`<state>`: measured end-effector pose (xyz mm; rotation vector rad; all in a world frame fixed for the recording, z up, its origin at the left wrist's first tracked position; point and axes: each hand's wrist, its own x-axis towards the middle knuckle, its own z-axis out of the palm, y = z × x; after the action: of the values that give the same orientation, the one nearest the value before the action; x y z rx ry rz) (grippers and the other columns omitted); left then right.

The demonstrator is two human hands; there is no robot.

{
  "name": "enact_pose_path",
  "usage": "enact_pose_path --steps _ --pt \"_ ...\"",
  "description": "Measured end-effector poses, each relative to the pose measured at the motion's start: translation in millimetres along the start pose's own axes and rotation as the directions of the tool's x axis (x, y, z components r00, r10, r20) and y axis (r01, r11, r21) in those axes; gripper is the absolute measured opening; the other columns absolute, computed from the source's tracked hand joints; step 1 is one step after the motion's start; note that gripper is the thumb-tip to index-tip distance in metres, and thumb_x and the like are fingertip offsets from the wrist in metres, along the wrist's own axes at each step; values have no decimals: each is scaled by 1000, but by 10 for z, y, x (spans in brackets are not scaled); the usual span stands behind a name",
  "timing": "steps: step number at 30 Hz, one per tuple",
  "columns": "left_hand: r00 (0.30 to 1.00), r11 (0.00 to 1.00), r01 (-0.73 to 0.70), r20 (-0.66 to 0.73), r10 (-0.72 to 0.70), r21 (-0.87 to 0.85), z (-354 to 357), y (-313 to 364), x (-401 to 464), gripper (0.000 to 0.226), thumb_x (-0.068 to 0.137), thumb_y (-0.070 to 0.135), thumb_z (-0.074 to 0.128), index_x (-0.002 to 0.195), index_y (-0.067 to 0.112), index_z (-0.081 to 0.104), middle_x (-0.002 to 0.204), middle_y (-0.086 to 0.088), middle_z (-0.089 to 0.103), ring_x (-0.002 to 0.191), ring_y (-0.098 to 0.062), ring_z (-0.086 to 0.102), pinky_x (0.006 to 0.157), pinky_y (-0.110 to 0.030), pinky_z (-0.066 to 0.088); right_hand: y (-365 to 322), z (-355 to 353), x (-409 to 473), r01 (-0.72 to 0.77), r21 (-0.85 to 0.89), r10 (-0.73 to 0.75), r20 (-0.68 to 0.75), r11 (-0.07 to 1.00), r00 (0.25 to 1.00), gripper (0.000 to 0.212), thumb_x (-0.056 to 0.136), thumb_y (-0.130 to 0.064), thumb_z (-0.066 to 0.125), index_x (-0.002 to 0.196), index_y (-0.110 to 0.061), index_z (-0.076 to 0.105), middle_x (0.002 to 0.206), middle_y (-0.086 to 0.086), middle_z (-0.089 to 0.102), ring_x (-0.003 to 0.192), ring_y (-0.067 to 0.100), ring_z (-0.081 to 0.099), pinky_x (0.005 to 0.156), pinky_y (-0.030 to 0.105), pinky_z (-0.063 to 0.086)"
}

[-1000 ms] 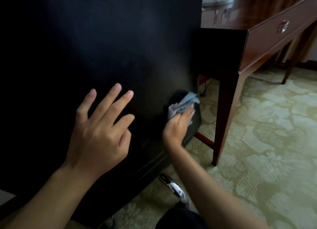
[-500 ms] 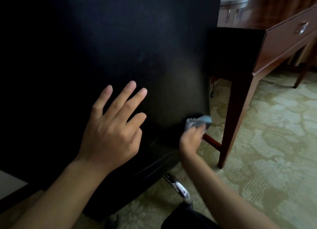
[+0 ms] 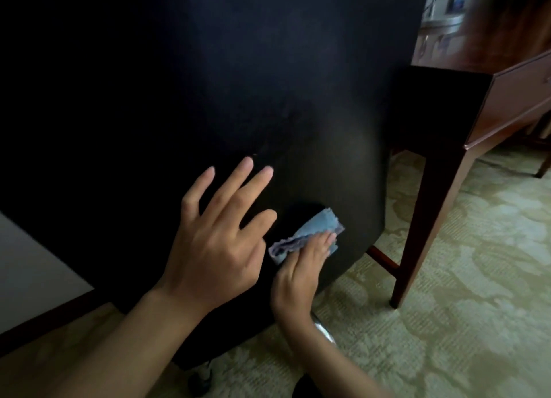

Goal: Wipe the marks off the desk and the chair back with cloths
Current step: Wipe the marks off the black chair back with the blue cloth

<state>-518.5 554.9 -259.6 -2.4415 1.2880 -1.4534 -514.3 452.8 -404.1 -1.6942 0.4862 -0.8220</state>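
The black chair back fills most of the view, very dark, with a faint paler patch low on its right side. My left hand lies flat against it with the fingers spread, holding nothing. Just to its right my right hand presses a crumpled light blue cloth against the lower part of the chair back. The dark wooden desk stands behind the chair at the right, showing a drawer front and one leg. No marks can be made out on the dark fabric.
A chrome chair base arm and a black castor show below the seat back. Patterned green carpet covers the floor at the right. A white wall with a dark skirting board is at the left. Blurred items sit on the desk top.
My right hand has slid the cloth left across the bottom of the chair back, from its right edge towards my left hand. The view has shifted, so the chair and desk sit further right.
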Motion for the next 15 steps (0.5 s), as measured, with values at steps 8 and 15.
enact_pose_path --steps 8,15 --pt "984 962 155 45 -170 227 -100 -159 -1031 57 89 16 50 145 22 46 159 -12 31 149 -29 27 115 -55 15 179 313 -647 610 -217 -579 193 762 792 48 106 -29 22 150 -11 26 164 11 0 150 35 0 119 55 11" --pt "962 952 251 66 -266 175 -156 -297 -1331 61 85 16 55 145 21 46 158 -12 34 149 -28 28 114 -55 21 -1135 234 186 787 -193 -801 9 586 598 52 104 -25 27 154 -17 18 159 13 9 147 38 8 117 62 13"
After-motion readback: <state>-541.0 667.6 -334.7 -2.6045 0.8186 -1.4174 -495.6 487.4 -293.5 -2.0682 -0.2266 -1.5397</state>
